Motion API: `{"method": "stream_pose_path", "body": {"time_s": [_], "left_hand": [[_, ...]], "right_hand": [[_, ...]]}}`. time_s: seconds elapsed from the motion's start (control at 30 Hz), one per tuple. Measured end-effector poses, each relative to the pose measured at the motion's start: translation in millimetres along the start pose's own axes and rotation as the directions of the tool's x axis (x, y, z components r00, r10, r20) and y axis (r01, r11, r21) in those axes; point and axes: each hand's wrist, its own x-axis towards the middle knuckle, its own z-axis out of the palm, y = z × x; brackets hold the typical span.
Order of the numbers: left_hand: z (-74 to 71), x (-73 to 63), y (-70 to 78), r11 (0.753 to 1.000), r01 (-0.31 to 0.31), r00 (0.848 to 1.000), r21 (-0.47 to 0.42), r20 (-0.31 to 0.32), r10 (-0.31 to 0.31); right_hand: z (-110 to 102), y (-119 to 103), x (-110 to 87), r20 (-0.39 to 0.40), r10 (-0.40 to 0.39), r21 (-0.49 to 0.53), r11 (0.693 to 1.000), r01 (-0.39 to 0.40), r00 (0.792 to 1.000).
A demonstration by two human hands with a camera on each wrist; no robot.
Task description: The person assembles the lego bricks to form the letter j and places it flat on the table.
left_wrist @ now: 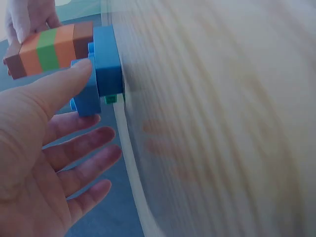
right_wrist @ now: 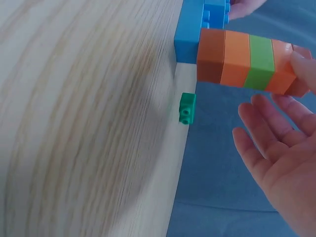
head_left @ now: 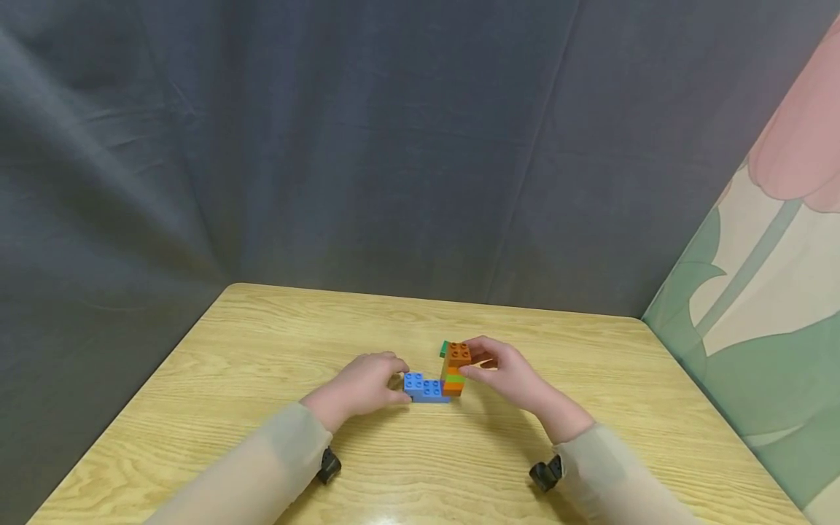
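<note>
A toy brick tower (head_left: 454,373) stands upright, with brown, orange and lime green layers and a brown brick on top. Beside its base, on the left, lies a long blue brick (left_wrist: 107,59) with a smaller blue brick (head_left: 413,383) raised on its left end. My left hand (head_left: 367,383) pinches this smaller brick, thumb on the near side and index finger behind. Near the top of the tower, my right hand (head_left: 502,370) grips it between thumb and fingers; the other fingers (right_wrist: 259,158) stay loosely spread.
Behind the tower, a small green brick (right_wrist: 187,108) lies apart on the wooden table (head_left: 262,328). A dark curtain (head_left: 394,146) hangs past the far edge. On the right is a wall with a flower picture (head_left: 781,292).
</note>
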Motion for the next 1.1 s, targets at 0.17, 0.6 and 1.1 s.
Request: {"method": "stream_pose_path", "body": {"time_s": [0.17, 0.6, 1.1], "left_hand": [[2.1, 5.0, 4.7, 1.000, -0.013, 1.000, 0.004, -0.013, 0.013], [1.8, 4.5, 11.9, 1.000, 0.001, 1.000, -0.004, -0.018, -0.002], [4.4, 6.5, 14.3, 0.998, -0.052, 0.999, 0.018, -0.006, 0.052]], "right_hand": [[3.7, -10.6, 0.1, -0.001, 0.013, -0.001, 1.000, -0.013, 1.000], [4.8, -0.7, 2.2, 0.000, 0.003, 0.000, 1.000, -0.003, 1.000], [10.6, -3.4, 8.2, -0.030, 0.079, -0.018, 0.997, -0.079, 0.996]]}}
